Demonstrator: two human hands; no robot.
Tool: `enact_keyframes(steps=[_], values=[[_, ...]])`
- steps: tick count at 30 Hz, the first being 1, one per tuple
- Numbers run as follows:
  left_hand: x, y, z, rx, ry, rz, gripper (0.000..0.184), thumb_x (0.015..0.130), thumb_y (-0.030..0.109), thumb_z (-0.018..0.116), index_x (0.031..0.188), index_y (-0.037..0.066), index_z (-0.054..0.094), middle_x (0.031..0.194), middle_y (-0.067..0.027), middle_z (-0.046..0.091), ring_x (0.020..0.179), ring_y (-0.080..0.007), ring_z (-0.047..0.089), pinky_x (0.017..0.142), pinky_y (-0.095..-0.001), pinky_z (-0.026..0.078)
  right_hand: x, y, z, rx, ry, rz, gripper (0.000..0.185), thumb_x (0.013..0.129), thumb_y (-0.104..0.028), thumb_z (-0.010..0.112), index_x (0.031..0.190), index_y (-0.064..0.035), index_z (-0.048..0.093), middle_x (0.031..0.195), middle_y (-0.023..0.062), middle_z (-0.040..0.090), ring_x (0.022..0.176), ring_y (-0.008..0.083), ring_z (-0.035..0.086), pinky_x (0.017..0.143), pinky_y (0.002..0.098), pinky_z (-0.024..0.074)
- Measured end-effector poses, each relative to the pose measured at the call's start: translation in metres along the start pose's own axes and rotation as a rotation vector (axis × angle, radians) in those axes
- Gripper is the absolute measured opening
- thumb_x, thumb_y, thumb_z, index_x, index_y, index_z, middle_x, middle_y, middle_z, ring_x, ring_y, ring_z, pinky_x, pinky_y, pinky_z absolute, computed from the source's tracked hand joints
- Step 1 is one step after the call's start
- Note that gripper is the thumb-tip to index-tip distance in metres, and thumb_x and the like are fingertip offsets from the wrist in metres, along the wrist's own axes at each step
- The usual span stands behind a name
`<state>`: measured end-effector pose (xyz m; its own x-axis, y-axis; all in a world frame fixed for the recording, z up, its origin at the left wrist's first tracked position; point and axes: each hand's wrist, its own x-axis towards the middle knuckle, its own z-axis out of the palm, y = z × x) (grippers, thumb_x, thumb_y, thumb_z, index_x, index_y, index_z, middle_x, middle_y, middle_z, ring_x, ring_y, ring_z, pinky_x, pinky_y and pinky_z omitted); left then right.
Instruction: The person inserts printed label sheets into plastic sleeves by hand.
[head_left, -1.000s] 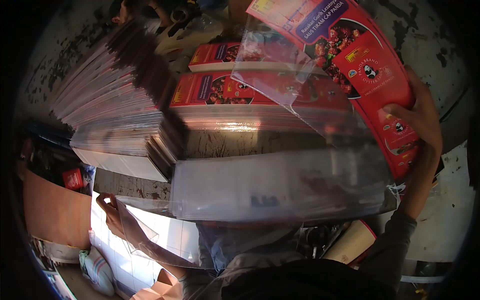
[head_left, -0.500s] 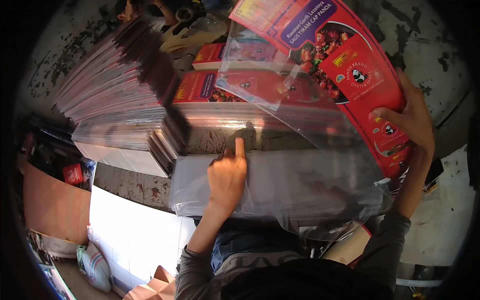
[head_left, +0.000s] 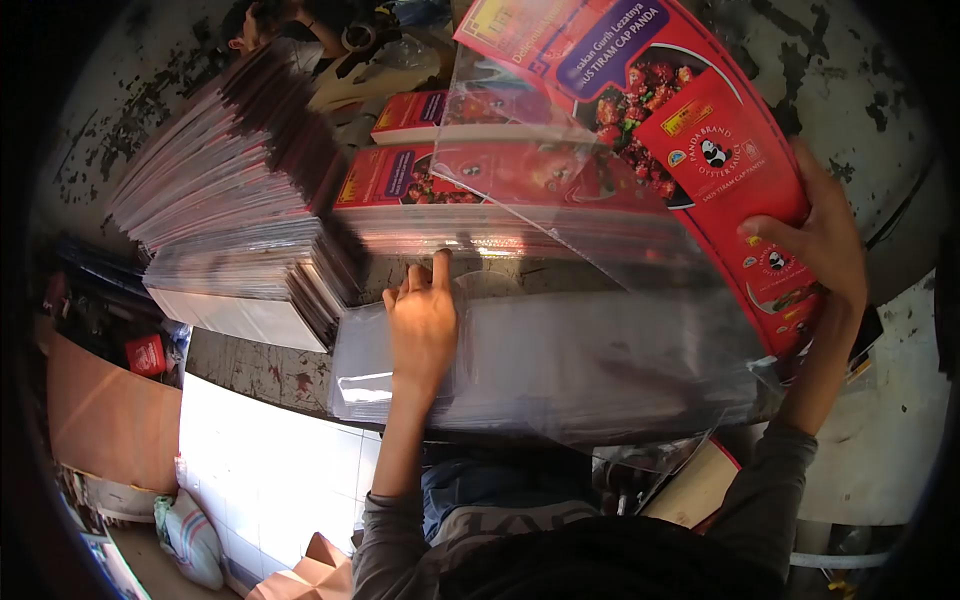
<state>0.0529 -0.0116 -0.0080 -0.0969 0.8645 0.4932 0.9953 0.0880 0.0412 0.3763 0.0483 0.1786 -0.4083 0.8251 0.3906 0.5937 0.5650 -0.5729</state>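
Observation:
My right hand [head_left: 825, 235] grips a long red printed card [head_left: 725, 150] with food pictures and a panda logo, thumb on the front, fingers behind. A loose clear plastic sleeve [head_left: 600, 235] hangs slanting from the card's left side; whether the card lies inside it I cannot tell. Over a flat stack of clear plastic sleeves [head_left: 600, 350] at the table's front edge is my left hand [head_left: 422, 325]. Its index finger points forward past the stack's far edge, the other fingers are partly bent, and nothing shows in its grasp.
Behind the sleeves lies a stack of red printed cards [head_left: 400, 175], with another red stack [head_left: 405, 115] beyond. A tall fanned pile of sleeved cards [head_left: 220, 180] leans at the left. Another person's arm [head_left: 320, 25] shows at the top. A white sack [head_left: 192, 535] sits on the floor.
My left hand has slid left and slightly forward across the plastic sleeves. My right hand keeps its hold on the red card, which has barely moved.

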Motion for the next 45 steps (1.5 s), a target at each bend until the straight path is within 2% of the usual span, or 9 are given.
enact_keyframes(steps=[5, 14, 20, 25, 29, 34, 37, 39, 45], values=[[-0.029, 0.03, -0.011, -0.585, -0.405, 0.899, 0.048, 0.081, 0.044, 0.057, 0.126, 0.029, 0.047, 0.136, -0.0049, 0.037, 0.124, -0.0198, 0.038, 0.107, -0.0508, 0.015, -0.006, 0.008, 0.0, -0.021, 0.015, -0.022, 0.059, 0.063, 0.0, 0.072, 0.115, 0.0022, 0.046, 0.096, 0.0078, 0.062, 0.087, 0.0095, 0.056, 0.081, 0.0261, 0.0454], [-0.02, 0.05, -0.017, -0.474, -0.477, 0.915, 0.066, 0.07, 0.044, 0.069, 0.122, 0.011, 0.045, 0.125, -0.0069, 0.044, 0.115, -0.0191, 0.042, 0.09, -0.0449, 0.032, -0.009, 0.011, 0.007, 0.011, 0.014, -0.016, 0.059, 0.062, -0.006, 0.074, 0.114, 0.0014, 0.047, 0.097, 0.008, 0.061, 0.088, 0.0099, 0.055, 0.081, 0.0263, 0.0452], [-0.014, 0.076, -0.013, -0.648, -0.519, 0.977, 0.026, 0.079, 0.028, 0.065, 0.098, 0.011, 0.056, 0.082, -0.0037, 0.059, 0.078, -0.0169, 0.056, 0.074, -0.0353, 0.037, -0.003, 0.006, 0.011, -0.066, 0.035, -0.091, 0.066, 0.062, -0.008, 0.076, 0.119, 0.002, 0.045, 0.095, 0.0107, 0.063, 0.085, 0.0109, 0.057, 0.079, 0.0262, 0.046], [0.009, 0.083, -0.022, -1.035, -0.197, 0.329, 0.011, 0.085, 0.018, 0.058, 0.09, 0.009, 0.058, 0.067, -0.0079, 0.061, 0.062, -0.0275, 0.06, 0.056, -0.0405, 0.045, 0.016, -0.006, 0.001, -0.4, 0.075, -0.27, 0.067, 0.065, -0.013, 0.076, 0.121, 0.0027, 0.043, 0.093, 0.0148, 0.063, 0.082, 0.016, 0.061, 0.077, 0.028, 0.0477], [0.021, 0.061, 0.013, -0.689, -0.189, 0.32, 0.013, 0.083, 0.021, 0.06, 0.089, 0.011, 0.059, 0.066, -0.0105, 0.061, 0.063, -0.0327, 0.06, 0.056, -0.0434, 0.047, 0.033, -0.035, 0.002, -0.326, 0.041, -0.279, 0.068, 0.066, -0.018, 0.075, 0.121, 0.0028, 0.042, 0.091, 0.0147, 0.064, 0.079, 0.0204, 0.063, 0.076, 0.0307, 0.0483], [0.021, 0.048, 0.009, -0.399, -0.265, 0.336, 0.048, 0.081, 0.021, 0.063, 0.123, 0.006, 0.045, 0.117, -0.0205, 0.051, 0.11, -0.0347, 0.049, 0.079, -0.0415, 0.045, 0.038, -0.041, 0.024, -0.196, -0.183, -0.19, 0.068, 0.064, -0.015, 0.076, 0.121, 0.0017, 0.043, 0.088, 0.0141, 0.064, 0.078, 0.0198, 0.063, 0.075, 0.03, 0.0481], [0.017, 0.007, -0.017, -0.893, -0.305, 0.326, 0.071, 0.08, 0.023, 0.065, 0.135, 0.001, 0.027, 0.136, -0.0257, 0.03, 0.13, -0.0338, 0.028, 0.103, -0.0428, 0.032, 0.036, -0.033, 0.029, -0.193, -0.237, -0.191, 0.06, 0.067, -0.015, 0.072, 0.12, -0.0027, 0.046, 0.101, 0.0191, 0.06, 0.087, 0.0274, 0.06, 0.082, 0.0322, 0.0457], [0.003, -0.02, -0.031, -2.141, -0.446, -0.006, 0.08, 0.082, 0.024, 0.062, 0.141, 0.004, 0.013, 0.139, -0.0241, 0.027, 0.132, -0.034, 0.025, 0.107, -0.0472, 0.025, 0.038, -0.018, 0.034, -0.032, -0.241, -0.157, 0.068, 0.064, -0.014, 0.074, 0.123, 0.0005, 0.043, 0.103, 0.0147, 0.061, 0.09, 0.0221, 0.06, 0.083, 0.0299, 0.0455], [0.019, -0.084, -0.039, -2.205, 0.13, -0.229, 0.068, 0.085, 0.026, 0.059, 0.136, -0.003, 0.025, 0.128, -0.0248, 0.043, 0.118, -0.0296, 0.047, 0.087, -0.0373, 0.05, 0.044, 0.01, 0.062, -0.119, -0.329, -0.242, 0.07, 0.064, -0.015, 0.076, 0.123, 0.0039, 0.043, 0.112, 0.0122, 0.057, 0.1, 0.0199, 0.055, 0.088, 0.0303, 0.0423]])
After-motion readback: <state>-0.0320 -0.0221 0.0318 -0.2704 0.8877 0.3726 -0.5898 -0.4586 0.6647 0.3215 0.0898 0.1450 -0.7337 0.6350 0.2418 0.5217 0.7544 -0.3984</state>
